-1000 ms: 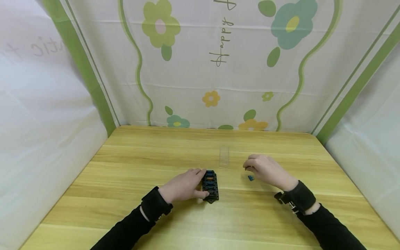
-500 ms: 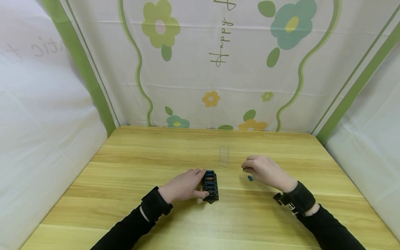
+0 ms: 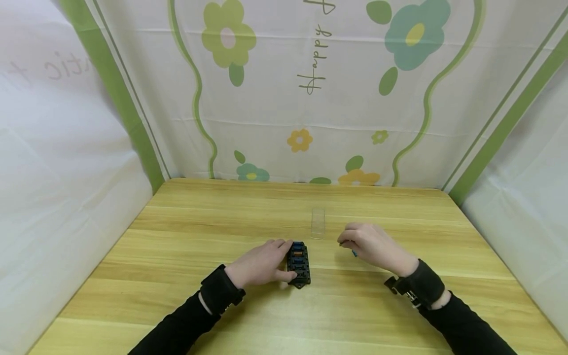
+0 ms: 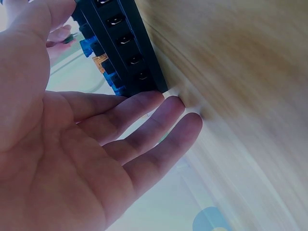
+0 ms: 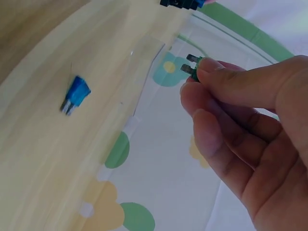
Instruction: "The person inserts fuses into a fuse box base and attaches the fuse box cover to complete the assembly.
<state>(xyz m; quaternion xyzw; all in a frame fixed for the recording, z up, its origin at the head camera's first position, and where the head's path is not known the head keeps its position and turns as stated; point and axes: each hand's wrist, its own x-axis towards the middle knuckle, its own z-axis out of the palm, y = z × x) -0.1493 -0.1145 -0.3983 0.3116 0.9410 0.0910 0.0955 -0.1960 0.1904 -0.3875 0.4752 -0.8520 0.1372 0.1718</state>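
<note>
A black fuse box (image 3: 303, 270) lies on the table, with blue and orange blade fuses seated toward its far end. My left hand (image 3: 259, 264) grips it from the left, thumb at the near end and fingertips at the far end. The left wrist view shows the box's side (image 4: 126, 41) with a row of metal terminals. My right hand (image 3: 372, 246) pinches a green blade fuse (image 5: 192, 68) between thumb and index finger, its metal prongs sticking out. Under that hand, a loose blue blade fuse (image 5: 77, 92) lies on the table, mostly hidden in the head view.
A clear plastic cover (image 3: 317, 223) lies flat behind the fuse box, between the two hands. The wooden table (image 3: 213, 207) meets a white flowered cloth (image 3: 275, 108) at the back, and more cloth hangs at both sides.
My right hand has shifted a little left, toward the fuse box, with the green fuse lifted in its fingertips. It now covers more of the loose blue fuse. The left hand stays put.
</note>
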